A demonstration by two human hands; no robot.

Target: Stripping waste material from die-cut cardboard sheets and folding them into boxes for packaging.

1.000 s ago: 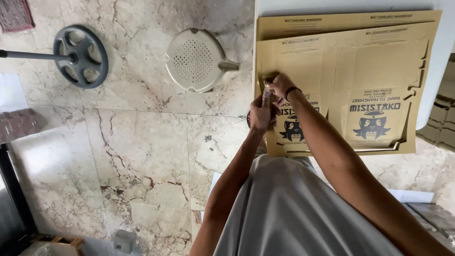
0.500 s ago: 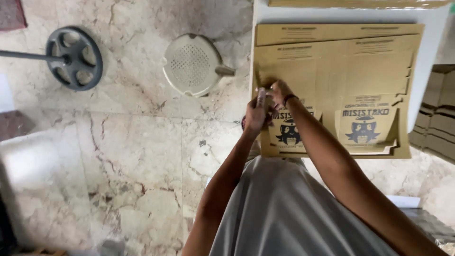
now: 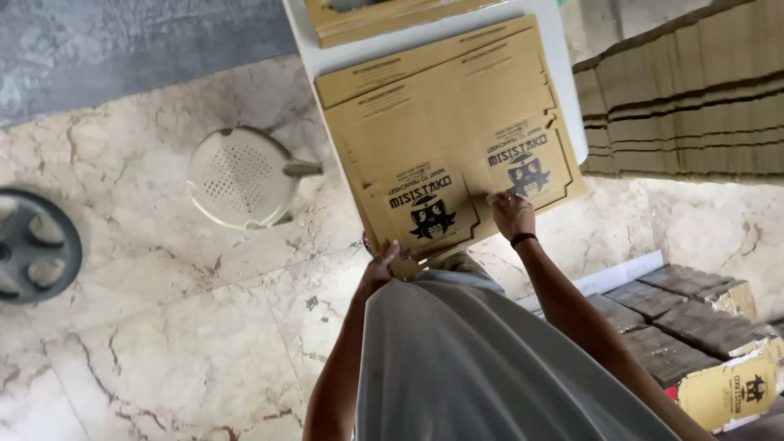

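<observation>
We see a flat brown cardboard sheet [image 3: 445, 139] with die-cut slots, fold lines and two black printed emblems, lying on a white table [image 3: 563, 98]. Left hand [image 3: 384, 265] grips its near corner; right hand [image 3: 513, 216] pinches the near edge.

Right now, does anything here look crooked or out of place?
Yes. The flat cardboard sheet lies askew on the white table, its near corner hanging past the edge, held by the left hand and right hand.
</observation>
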